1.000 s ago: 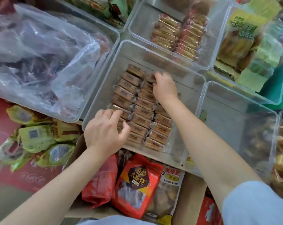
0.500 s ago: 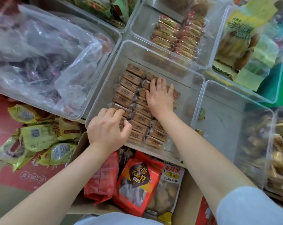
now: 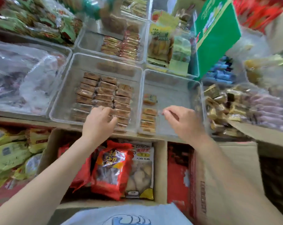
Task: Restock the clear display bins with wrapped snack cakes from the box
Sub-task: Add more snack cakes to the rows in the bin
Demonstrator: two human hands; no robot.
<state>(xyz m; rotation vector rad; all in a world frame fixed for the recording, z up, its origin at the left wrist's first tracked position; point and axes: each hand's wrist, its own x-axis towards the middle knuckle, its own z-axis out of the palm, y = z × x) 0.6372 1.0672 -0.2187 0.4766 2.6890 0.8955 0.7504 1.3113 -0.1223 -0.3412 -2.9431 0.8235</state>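
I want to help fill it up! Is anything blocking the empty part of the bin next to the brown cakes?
Nothing visible blocks it. The clear bin is open on top and holds only a short row of yellow-wrapped cakes along its left wall. The right hand hovers above its bare floor.

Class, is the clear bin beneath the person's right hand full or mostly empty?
Mostly empty: the clear bin holds only one short column of yellow wrapped cakes along its left wall; bare floor elsewhere.
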